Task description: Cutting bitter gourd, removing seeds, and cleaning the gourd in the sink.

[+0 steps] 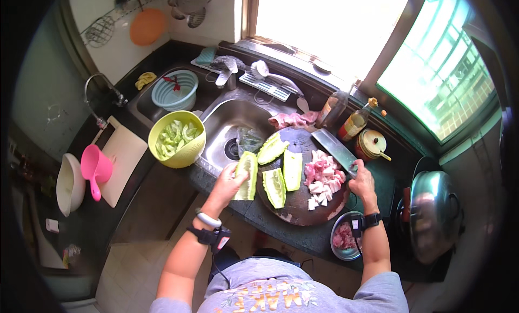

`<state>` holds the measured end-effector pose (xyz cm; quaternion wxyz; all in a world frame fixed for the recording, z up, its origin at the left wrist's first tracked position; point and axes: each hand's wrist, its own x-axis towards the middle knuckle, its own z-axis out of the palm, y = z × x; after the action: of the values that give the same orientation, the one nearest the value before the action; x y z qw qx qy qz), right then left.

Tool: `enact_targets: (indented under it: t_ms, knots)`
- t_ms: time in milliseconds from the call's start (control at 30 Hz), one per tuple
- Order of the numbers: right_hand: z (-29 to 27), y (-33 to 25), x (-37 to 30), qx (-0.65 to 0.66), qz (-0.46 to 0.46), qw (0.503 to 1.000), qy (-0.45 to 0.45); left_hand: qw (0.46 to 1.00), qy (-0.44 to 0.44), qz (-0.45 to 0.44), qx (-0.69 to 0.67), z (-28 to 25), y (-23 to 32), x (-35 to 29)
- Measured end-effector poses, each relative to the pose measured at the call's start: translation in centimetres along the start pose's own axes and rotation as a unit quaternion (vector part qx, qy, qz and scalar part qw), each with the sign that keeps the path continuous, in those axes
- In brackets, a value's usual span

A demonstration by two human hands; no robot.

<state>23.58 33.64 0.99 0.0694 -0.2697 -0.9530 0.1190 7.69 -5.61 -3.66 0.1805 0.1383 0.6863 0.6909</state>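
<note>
My left hand [228, 184] is closed on a hollowed bitter melon half [247, 176], held upright at the left edge of the round chopping board [305, 214]. In my right hand [363, 183] is the handle of a cleaver [335, 149], whose broad blade slants up and left over the board's far right side. Three more bitter melon pieces, including a pale-cored one [274, 188], lie on the board. Right of them sits a heap of cut pink and white meat [324, 176]. A yellow-green basket [186, 160] beside the sink holds sliced bitter melon [174, 138].
Behind the basket is the sink [219, 110]. A bowl of minced meat [344, 238] stands below my right wrist. Bottles [355, 122] and a lidded jar [372, 143] line the back right, with a lidded wok [435, 215] at far right. A pink scoop [97, 166] lies left.
</note>
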Motion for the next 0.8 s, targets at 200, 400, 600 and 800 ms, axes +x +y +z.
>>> enact_targets:
  t_ms: [200,400,600,800]
  knots:
    - [-4.5,-6.7,-5.8,0.194,0.005,0.978,0.08,1.0,0.012,-0.025,-0.001,0.6,-1.5,5.8]
    - [-4.1,-18.9,-13.6,0.441,0.152,0.875,-0.131,0.988,-0.044,-0.125,-0.083,-3.7,-0.8,7.4]
    - [3.4,-25.3,-13.2,0.373,0.1,0.915,-0.115,0.989,-0.102,-0.104,-0.012,-6.2,-0.6,7.9]
    - [3.0,-24.9,-12.6,0.33,0.183,0.925,-0.036,0.982,-0.169,-0.063,0.05,-4.6,0.0,8.5]
